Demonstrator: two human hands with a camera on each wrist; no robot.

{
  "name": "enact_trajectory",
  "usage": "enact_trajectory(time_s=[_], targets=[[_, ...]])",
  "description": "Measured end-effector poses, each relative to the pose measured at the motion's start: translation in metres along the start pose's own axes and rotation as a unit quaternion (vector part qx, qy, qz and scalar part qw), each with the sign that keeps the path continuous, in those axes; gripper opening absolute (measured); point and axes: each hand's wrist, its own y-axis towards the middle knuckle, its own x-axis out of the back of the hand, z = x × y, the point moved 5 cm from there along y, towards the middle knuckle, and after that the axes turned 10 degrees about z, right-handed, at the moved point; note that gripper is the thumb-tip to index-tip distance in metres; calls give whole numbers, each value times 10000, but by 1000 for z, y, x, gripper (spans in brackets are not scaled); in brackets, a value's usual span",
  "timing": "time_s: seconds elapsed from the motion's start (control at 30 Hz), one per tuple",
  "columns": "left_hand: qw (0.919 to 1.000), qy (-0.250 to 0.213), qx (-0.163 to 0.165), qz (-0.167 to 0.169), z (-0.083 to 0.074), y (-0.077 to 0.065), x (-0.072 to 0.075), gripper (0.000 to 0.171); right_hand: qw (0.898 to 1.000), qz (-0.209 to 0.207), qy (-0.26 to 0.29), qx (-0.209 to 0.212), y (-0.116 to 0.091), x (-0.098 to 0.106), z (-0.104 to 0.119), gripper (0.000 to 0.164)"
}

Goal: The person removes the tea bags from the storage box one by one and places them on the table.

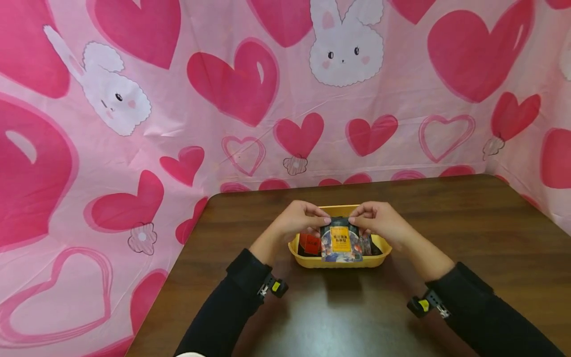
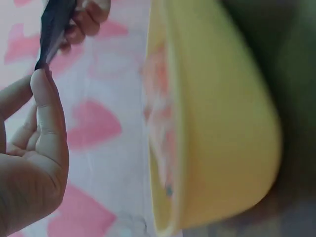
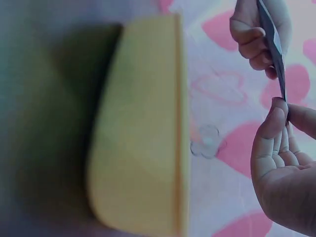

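Observation:
A small dark packet (image 1: 341, 243) with a yellow label and a colourful lower part is held upright in front of the basket. My left hand (image 1: 300, 218) pinches its upper left corner between thumb and finger. At the upper right corner, my right hand (image 1: 379, 221) pinches it the same way. From the side, the packet looks thin in the left wrist view (image 2: 55, 29) and the right wrist view. Behind it stands a yellow plastic basket (image 1: 339, 264), with a red packet (image 1: 310, 244) at its left and another dark packet (image 1: 368, 245) at its right, partly covered.
The basket rests on a brown wooden table (image 1: 446, 218). Behind and to the left hangs a pink cloth (image 1: 285, 99) with hearts and rabbits. Each wrist carries a small black camera (image 1: 278, 287) on a strap.

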Motion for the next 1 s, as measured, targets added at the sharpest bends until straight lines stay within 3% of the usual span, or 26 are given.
enact_trajectory(time_s=[0.17, 0.3, 0.57, 0.77, 1.0], targets=[[9971, -481, 264, 531, 23, -29, -38, 17, 9980, 605, 181, 46, -37, -20, -17, 25], [9934, -756, 531, 678, 44, -46, -61, 14, 9936, 1075, 339, 46, -56, -37, -33, 23], [9854, -1059, 1044, 825, 79, -63, -86, 10, 9814, 1727, 768, -339, -70, -62, -67, 15], [9887, -692, 1066, 793, 94, -60, -93, 8, 9782, 1875, 646, -609, -72, -71, -84, 8], [9931, 155, 918, 713, 97, -58, -97, 11, 9818, 1861, -207, -312, -71, -77, -86, 9]])
